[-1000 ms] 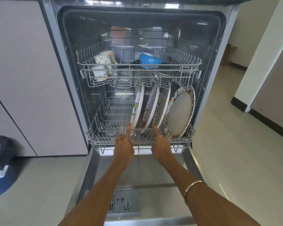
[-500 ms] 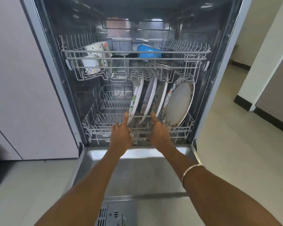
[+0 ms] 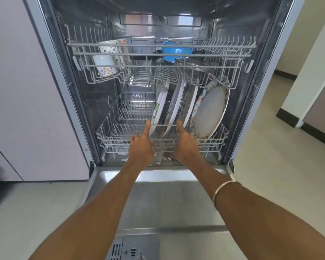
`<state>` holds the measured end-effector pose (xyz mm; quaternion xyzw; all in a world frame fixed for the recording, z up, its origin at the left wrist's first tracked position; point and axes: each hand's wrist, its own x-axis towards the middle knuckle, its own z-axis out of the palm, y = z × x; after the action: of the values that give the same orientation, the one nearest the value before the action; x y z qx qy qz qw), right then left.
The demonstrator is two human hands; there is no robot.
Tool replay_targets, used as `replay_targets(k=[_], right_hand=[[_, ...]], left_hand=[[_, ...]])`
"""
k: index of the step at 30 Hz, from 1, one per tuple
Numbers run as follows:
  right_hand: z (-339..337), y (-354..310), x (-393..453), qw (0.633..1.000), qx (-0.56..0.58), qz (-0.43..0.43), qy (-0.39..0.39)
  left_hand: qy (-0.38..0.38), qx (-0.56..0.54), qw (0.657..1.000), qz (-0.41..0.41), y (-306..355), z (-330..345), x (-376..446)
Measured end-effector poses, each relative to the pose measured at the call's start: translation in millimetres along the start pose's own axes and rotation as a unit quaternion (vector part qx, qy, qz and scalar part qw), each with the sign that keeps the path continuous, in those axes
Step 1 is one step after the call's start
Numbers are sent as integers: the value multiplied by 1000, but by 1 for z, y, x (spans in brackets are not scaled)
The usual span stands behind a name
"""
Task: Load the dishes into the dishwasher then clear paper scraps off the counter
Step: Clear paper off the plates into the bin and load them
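At the centre of the frame my left hand (image 3: 141,147) and right hand (image 3: 186,145) rest against the front rail of the lower rack (image 3: 109,136), fingers straight and pushing rather than curled round any wire, each with one digit raised beside the top bar. I judge I hold them flat like this because the rack needs only a shove along its runners, and two hands set either side of the middle keep it from skewing.

Just beyond my fingertips the plates (image 3: 178,102) stand on edge in the rack's tines, right of centre. They lean a little toward the right of the frame, rims up, their faces turned sideways, so each one's broad plane runs front to back into the machine. The largest plate (image 3: 210,111), rightmost, shows its pale face toward me and tilts more than the rest. On edge, I'd say, they take little room and water can reach both faces.

Above, the upper rack (image 3: 233,59) holds flowered cups (image 3: 109,59) at upper left and a blue bowl (image 3: 174,51) near the middle. The dishwasher door (image 3: 176,203) lies open flat beneath my forearms; a bangle (image 3: 223,190) circles my right wrist.

Loading looks close to done; the paper scraps and counter are out of sight
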<state>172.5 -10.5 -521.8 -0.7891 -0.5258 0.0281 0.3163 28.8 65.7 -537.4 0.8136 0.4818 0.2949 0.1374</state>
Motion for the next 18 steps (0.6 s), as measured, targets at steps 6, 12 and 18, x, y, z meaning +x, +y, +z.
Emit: replay_targets(k=[6,12,18], right_hand=[[-1,-1,-2,1000,-23,4,-6],[-18,-1,-3,997,-27,-16,-74],[-48,-1,-23,980,-129,-48,-143]], left_hand=[[-1,4,1000,4,6,-1,-4],[-164,-88,982,-34,9,-24,-13],[-151,-37,988,-15,-6,-63,-57]])
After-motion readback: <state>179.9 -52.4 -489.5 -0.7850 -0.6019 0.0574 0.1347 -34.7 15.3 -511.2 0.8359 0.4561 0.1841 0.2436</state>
